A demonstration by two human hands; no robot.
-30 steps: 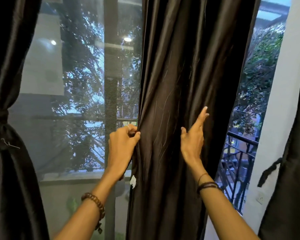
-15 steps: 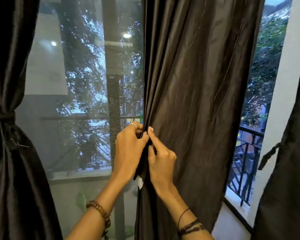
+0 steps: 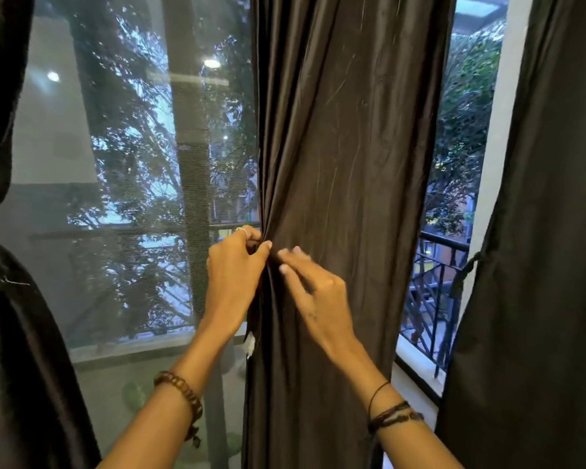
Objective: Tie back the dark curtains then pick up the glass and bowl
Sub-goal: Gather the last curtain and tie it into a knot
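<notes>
A dark brown curtain [image 3: 345,164] hangs loose in the middle of the window. My left hand [image 3: 234,275] pinches its left edge at about waist height, fingers closed on the folds. My right hand [image 3: 315,296] lies on the curtain's front just right of the left hand, fingers stretched toward the same folds and blurred. A second dark curtain [image 3: 11,333] at the far left is tied back with a band. A third dark curtain [image 3: 538,265] hangs at the right with a loose tie strap [image 3: 464,272] dangling. No glass or bowl is in view.
A mesh-screened window pane [image 3: 132,198] fills the left half, with trees outside. To the right of the middle curtain is an opening onto a balcony with a black metal railing [image 3: 433,292]. A white wall strip [image 3: 494,164] stands beside the right curtain.
My right hand came from pointing up on the curtain's front over to the left edge beside my left hand, and now its fingers spread a little. The left hand keeps its pinch.
</notes>
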